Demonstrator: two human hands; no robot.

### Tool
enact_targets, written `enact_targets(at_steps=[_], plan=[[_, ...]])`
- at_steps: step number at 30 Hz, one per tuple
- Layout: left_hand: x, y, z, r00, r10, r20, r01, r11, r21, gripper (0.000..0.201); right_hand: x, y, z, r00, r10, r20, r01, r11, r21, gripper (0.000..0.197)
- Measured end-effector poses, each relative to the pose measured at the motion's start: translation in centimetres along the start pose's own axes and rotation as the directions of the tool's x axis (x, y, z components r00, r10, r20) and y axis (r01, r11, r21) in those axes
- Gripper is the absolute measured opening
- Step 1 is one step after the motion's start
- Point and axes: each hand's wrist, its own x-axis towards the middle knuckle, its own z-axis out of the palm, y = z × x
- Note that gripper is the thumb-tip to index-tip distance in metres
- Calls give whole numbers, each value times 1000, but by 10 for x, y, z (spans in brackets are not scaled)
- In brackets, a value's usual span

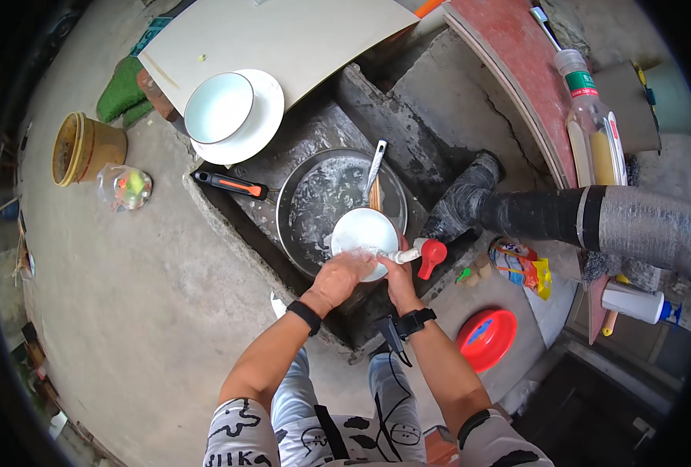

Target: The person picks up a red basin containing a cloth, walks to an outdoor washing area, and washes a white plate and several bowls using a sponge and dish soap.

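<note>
A small white bowl (359, 230) is held under the running tap (404, 254), over the near side of a wide metal pan (281, 223) of sudsy water. My left hand (337, 279) is closed at the bowl's near left edge, its fingertips partly veiled by splashing water. On the near right edge my right hand (401, 285) grips the bowl, close below the tap. A utensil with a pale handle (376, 165) and wooden chopsticks (375, 194) lean in the pan. The pan's black and orange handle (231, 184) reaches left.
Rough concrete walls (232, 241) edge the sink. A pale bowl (219, 107) sits on a white plate (266, 117) at the tabletop's (298, 39) corner. A thick wrapped pipe (532, 214) runs right. A red basin (487, 340) and yellow bucket (88, 148) stand on the floor.
</note>
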Motion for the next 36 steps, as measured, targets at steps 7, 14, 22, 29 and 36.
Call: enact_targets(at_steps=[7,14,22,29,36], plan=[[2,-8,-28,993,85,83,-88,995,40,44,8,-31,-4,967,189,172,-149,963,-223,60],[-4,-11,19,899,-319,299,315,-3,-949,41,-28,-22,24,786,-151,599,605,387,-696,57],[2,-4,-13,860,-232,455,486,96,-869,27,31,-45,16,670,-205,714,738,295,-607,38],[7,7,-29,821,-194,537,551,26,-834,29,62,-8,-38,868,319,381,-261,945,-199,44],[5,-9,-15,793,-283,539,321,-558,-765,36,19,-25,-34,861,436,261,-477,870,121,42]])
